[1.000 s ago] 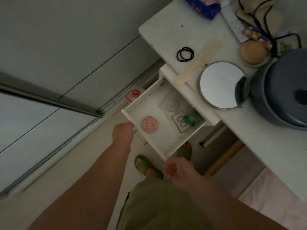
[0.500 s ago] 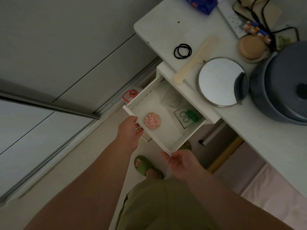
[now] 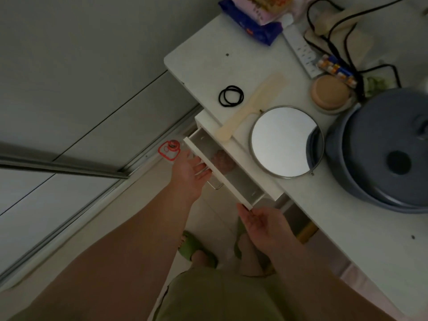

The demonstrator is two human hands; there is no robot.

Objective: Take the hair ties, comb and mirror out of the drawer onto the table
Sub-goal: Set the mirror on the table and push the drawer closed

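Black hair ties [image 3: 231,96], a cream comb [image 3: 251,107] and a round mirror [image 3: 286,141] lie on the white table [image 3: 199,66]. The white drawer [image 3: 217,172] below the table edge is only a narrow gap out, and a pink round thing [image 3: 222,159] shows inside it. My left hand [image 3: 191,172] presses flat against the drawer front, fingers apart, beside the metal handle. My right hand [image 3: 261,222] touches the drawer's near corner with its fingertips, palm up and empty.
A large grey lidded pot [image 3: 384,154] stands right of the mirror. A round tan container [image 3: 331,93], a power strip [image 3: 301,52], black cables and a blue packet [image 3: 252,22] crowd the table's back. A red-rimmed object [image 3: 169,149] lies on the floor by the sliding door track.
The drawer has slid most of the way in, pushed by both hands. The scissors and most of the drawer's inside have gone out of sight.
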